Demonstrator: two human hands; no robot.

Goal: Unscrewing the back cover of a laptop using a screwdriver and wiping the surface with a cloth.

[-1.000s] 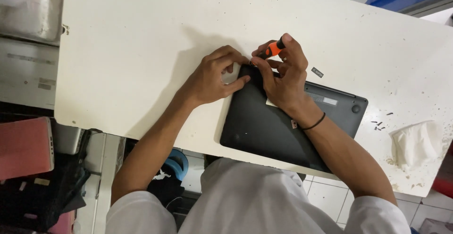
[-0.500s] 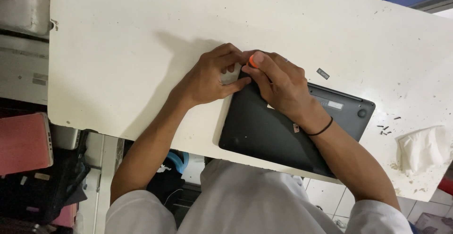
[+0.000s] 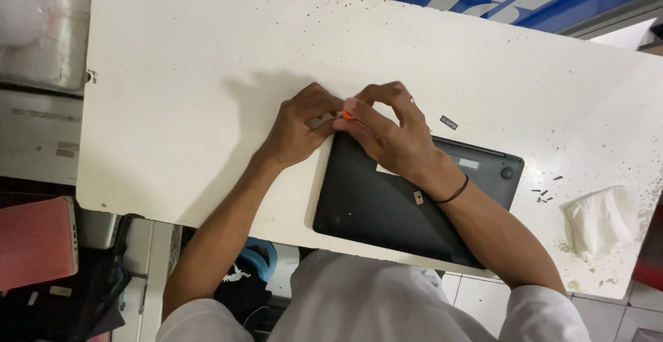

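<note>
Lying bottom-up on the white table (image 3: 207,93), black laptop (image 3: 387,207) sits at its near edge. Both hands meet at the laptop's far left corner: right hand (image 3: 390,131) pinches a small orange tool (image 3: 347,114), left hand (image 3: 300,124) curled, fingertips pressing beside it. Loose screws (image 3: 542,192) and crumpled tissue (image 3: 599,221) lie right of the laptop.
</note>
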